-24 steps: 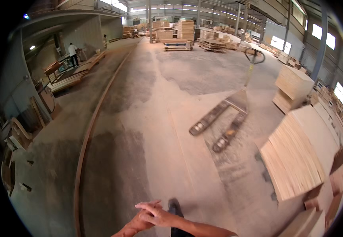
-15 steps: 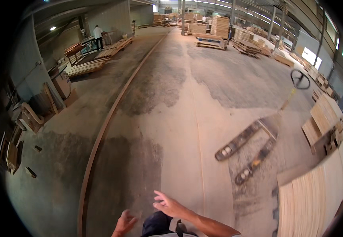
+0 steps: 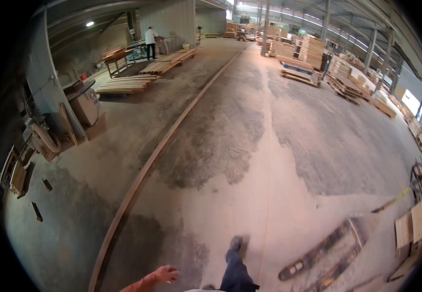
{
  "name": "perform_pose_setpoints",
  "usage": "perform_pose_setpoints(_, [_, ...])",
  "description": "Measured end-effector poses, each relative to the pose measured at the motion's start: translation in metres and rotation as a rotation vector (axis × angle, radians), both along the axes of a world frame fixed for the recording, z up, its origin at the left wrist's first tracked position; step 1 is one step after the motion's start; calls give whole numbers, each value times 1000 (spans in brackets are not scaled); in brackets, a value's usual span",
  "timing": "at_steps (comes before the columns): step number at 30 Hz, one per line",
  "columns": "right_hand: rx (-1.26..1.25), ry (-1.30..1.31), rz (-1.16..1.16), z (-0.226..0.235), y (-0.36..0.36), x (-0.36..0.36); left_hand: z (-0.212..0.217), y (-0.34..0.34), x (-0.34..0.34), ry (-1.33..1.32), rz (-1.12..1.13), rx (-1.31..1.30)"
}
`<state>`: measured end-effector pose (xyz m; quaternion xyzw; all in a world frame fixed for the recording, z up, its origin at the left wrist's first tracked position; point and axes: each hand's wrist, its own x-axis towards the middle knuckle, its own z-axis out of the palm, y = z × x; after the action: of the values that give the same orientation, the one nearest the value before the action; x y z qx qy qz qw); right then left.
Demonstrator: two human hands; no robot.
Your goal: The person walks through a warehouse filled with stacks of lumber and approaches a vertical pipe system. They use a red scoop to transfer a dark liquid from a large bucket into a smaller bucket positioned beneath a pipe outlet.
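Note:
My left hand hangs low in front of me above the dusty concrete floor, its forearm coming in from the lower edge. Nothing is in it; the fingers are loosely bent and apart. My right hand is out of the picture. One dark-trousered leg of mine is stretched forward. To its right a pallet jack stands on the floor, with two forks toward me and its loop handle at the far end. Neither hand touches it.
A long brown rail runs along the floor on my left. Wood stacks stand far right, wooden panels at the near right. Planks lie far left near a person at a bench. Small wood pieces lie left.
My right hand has left the picture and my leg has come forward. The view has shifted; the pallet jack now sits nearer and lower at the right.

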<state>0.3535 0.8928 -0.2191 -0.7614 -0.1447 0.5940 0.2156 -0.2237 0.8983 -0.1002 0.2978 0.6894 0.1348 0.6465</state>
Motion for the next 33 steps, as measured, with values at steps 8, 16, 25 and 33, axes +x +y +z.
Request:
perform_pose_setpoints(8, [160, 312, 81, -9, 345, -100, 37, 273, -36, 146, -365, -156])
perform_pose_setpoints(16, [344, 5, 411, 92, 792, -185, 48, 540, -61, 8, 157, -123])
perform_pose_setpoints(25, [15, -15, 148, 107, 1019, -185, 86, 974, -145, -34, 140, -23])
perform_pose_setpoints(33, [52, -122, 587, -9, 1304, -201, 76, 1343, -190, -26, 97, 69])
